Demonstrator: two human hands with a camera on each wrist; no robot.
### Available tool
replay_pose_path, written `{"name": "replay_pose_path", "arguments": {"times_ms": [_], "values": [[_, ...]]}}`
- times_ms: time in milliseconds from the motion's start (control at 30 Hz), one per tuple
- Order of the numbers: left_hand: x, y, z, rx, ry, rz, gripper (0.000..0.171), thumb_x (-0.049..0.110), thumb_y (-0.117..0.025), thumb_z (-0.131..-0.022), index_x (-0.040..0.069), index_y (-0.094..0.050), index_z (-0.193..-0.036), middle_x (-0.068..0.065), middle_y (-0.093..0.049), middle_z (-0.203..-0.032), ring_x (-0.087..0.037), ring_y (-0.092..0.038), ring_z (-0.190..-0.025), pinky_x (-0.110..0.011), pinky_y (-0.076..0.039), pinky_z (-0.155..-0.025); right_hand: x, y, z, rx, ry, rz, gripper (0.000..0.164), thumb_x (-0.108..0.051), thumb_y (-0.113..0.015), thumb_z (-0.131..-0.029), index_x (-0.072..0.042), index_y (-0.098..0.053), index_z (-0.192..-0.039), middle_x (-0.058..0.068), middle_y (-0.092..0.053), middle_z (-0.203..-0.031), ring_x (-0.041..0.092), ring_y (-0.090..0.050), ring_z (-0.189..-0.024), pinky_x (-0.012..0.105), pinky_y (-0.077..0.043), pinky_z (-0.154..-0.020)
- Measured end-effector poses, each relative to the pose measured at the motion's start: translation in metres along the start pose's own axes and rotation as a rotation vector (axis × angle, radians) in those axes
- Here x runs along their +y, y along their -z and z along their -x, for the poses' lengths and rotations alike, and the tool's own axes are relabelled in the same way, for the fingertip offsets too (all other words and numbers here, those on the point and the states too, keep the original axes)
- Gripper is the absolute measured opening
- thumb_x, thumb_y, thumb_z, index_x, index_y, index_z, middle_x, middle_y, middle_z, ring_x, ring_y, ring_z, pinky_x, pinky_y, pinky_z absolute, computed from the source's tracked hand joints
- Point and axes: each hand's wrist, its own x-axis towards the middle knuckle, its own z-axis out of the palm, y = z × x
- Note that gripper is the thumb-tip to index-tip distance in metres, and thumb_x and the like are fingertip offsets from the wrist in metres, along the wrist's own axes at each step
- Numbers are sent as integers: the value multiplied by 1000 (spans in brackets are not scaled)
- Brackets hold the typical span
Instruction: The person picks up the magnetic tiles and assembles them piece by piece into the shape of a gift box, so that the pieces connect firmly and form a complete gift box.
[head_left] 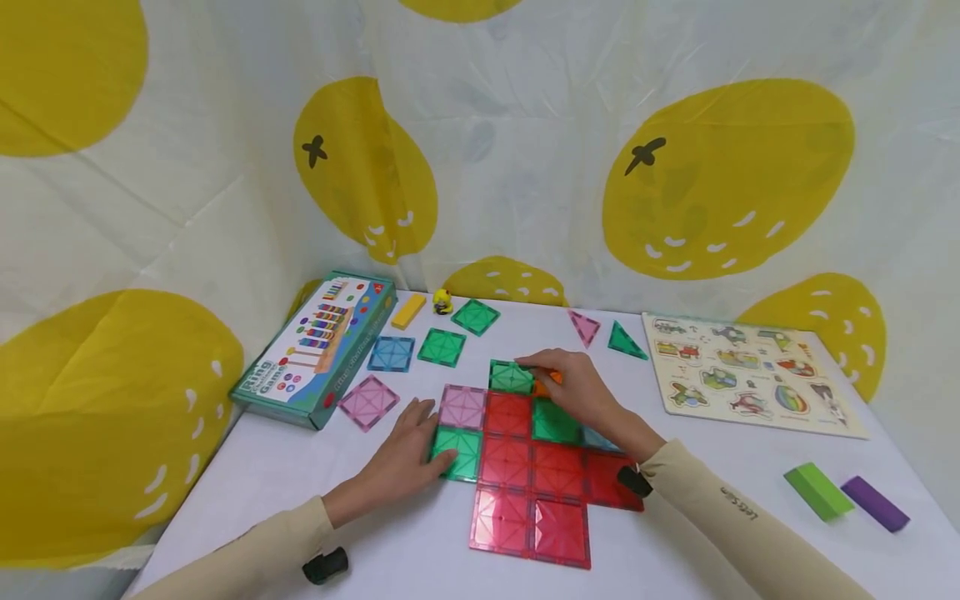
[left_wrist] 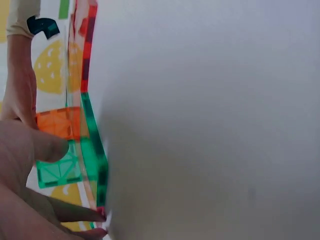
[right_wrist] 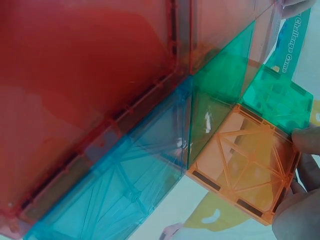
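A flat patch of joined translucent magnetic tiles lies before me, with several red tiles [head_left: 506, 462] at its middle and front. My left hand [head_left: 401, 454] rests at its left side, fingers along the pink tile [head_left: 461, 407] and thumb on a green tile [head_left: 461, 450]. At the far edge, my right hand [head_left: 581, 392] pinches an orange tile [right_wrist: 250, 160] by its outer edge. That tile stands beside a small green tile [head_left: 511, 377], an index fingertip right at their shared corner. Under the right hand are another green tile [head_left: 553, 423] and a partly hidden blue tile [head_left: 598, 440].
Left stands a game box [head_left: 315, 350]. Loose blue [head_left: 392, 354], green [head_left: 441, 347] and pink [head_left: 369, 402] tiles lie near it, with a yellow block [head_left: 408, 311] and small figure [head_left: 442, 302]. Right are a puzzle board [head_left: 750, 375], green block [head_left: 817, 492] and purple block [head_left: 875, 503].
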Motion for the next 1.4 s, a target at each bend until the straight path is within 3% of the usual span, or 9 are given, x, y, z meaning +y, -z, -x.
{"name": "replay_pose_path", "arguments": {"times_ms": [300, 633, 833, 1133, 1267, 1400], "values": [[2, -3, -4, 62, 18, 140, 66, 22, -81, -92, -18, -57, -138, -26, -33, -164, -48, -21, -154, -63, -32, -118, -3, -1, 4, 23, 48, 9, 34, 8, -73, -96, -6, -78, -126, 2, -77, -115, 24, -71, -108, 44, -60, -91], [8, -1, 0, 121, 79, 248, 64, 15, -84, -90, -12, -57, -141, -24, -53, -149, -44, -49, -138, -61, -42, -111, -4, 0, 5, -1, 19, 13, 33, 5, -73, -97, -9, -79, -126, 1, -77, -115, 20, -71, -108, 39, -60, -92], [16, 6, 1, 108, 182, 433, 63, 13, -82, -92, -8, -55, -145, -18, -66, -130, -32, -65, -112, -50, -57, -96, -4, 0, 4, 7, 11, 7, 34, 6, -73, -97, -9, -79, -126, 1, -77, -115, 21, -70, -109, 40, -59, -93], [30, 14, 2, 60, 259, 595, 67, 14, -76, -98, -9, -46, -152, -27, -54, -148, -44, -58, -130, -50, -55, -100, -3, 1, 5, 27, 45, 4, 34, 8, -74, -95, -7, -79, -125, 3, -78, -114, 23, -71, -107, 43, -60, -90], [35, 15, 1, 63, 231, 647, 66, 13, -72, -101, -9, -42, -156, -28, -50, -153, -45, -54, -136, -49, -53, -102, -3, 1, 6, 29, 44, 12, 34, 8, -74, -95, -8, -79, -125, 3, -78, -114, 23, -72, -106, 43, -61, -89], [40, 14, -2, 78, 160, 673, 61, 7, -65, -105, -9, -39, -157, -26, -48, -155, -42, -51, -140, -46, -50, -104, -3, 0, 6, 24, 35, 4, 34, 7, -73, -96, -8, -79, -126, 3, -78, -115, 23, -71, -106, 43, -60, -90]]}}
